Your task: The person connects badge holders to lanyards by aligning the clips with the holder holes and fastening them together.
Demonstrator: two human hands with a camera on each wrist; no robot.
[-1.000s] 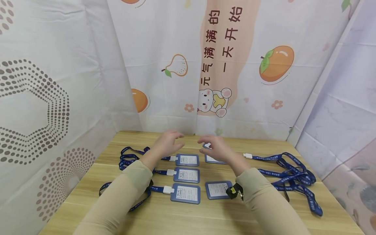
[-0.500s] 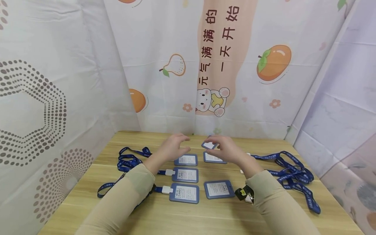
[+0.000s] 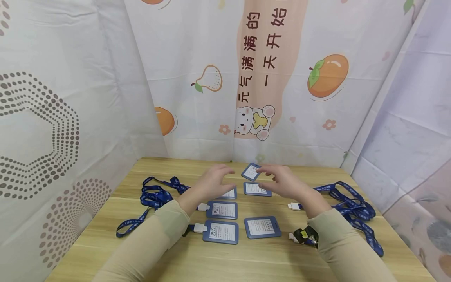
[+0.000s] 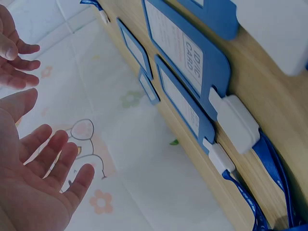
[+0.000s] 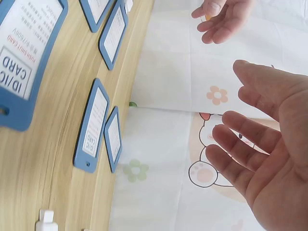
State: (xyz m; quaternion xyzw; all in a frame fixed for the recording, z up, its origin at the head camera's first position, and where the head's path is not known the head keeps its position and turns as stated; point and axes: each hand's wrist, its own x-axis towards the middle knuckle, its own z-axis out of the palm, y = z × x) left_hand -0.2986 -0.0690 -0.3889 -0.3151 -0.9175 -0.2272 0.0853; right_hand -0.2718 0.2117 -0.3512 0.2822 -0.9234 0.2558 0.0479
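Observation:
My left hand (image 3: pixel 211 182) hovers over the far left card holder (image 3: pixel 230 194), fingers spread and loosely bent, nothing in them. Opposite it, my right hand (image 3: pixel 285 182) hangs above the table beside a blue card holder (image 3: pixel 251 188), also holding nothing. Behind that one a tilted card holder (image 3: pixel 251 171) lies near the back edge. Closer to me on the right is another card holder (image 3: pixel 262 227). The left column has a middle card holder (image 3: pixel 222 210) and a near card holder (image 3: pixel 220 232), each joined by a white clip to a blue lanyard.
Blue lanyards (image 3: pixel 155 196) lie bunched at the left of the wooden table (image 3: pixel 246 260). More lanyards (image 3: pixel 356 207) are heaped at the right, with a loose white clip (image 3: pixel 294 206) nearby. A printed curtain (image 3: pixel 197 117) hangs behind the table's back edge.
Both hands have shifted right. The right hand has moved off the two far right card holders, which now show more fully. The left hand now covers more of the far left one.

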